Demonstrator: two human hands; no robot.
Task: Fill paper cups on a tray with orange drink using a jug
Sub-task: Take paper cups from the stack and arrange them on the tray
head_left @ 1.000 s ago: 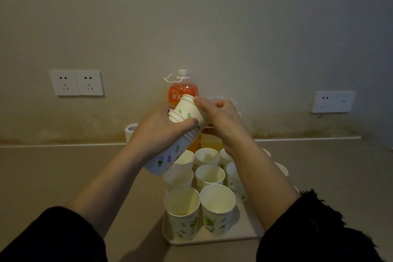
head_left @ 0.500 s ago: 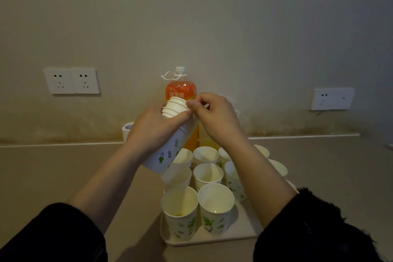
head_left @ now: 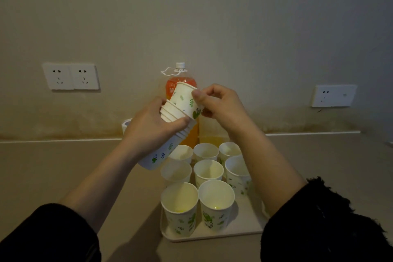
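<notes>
I have the right hand (head_left: 221, 106) with its fingers (head_left: 196, 94) clamped in a pinch on one white paper cup with green leaf print (head_left: 184, 102). Just left of it, the left hand (head_left: 148, 130) grips the stack of the same cups (head_left: 162, 152). Below the fingers, open cups (head_left: 208, 171) stand on the pale rectangular tray (head_left: 244, 232). Behind them the clear plastic jug (head_left: 212, 139) waits untouched, so I judge that pouring has not yet begun. Half a second earlier this cup sat in the stack; now it is mostly drawn out.
</notes>
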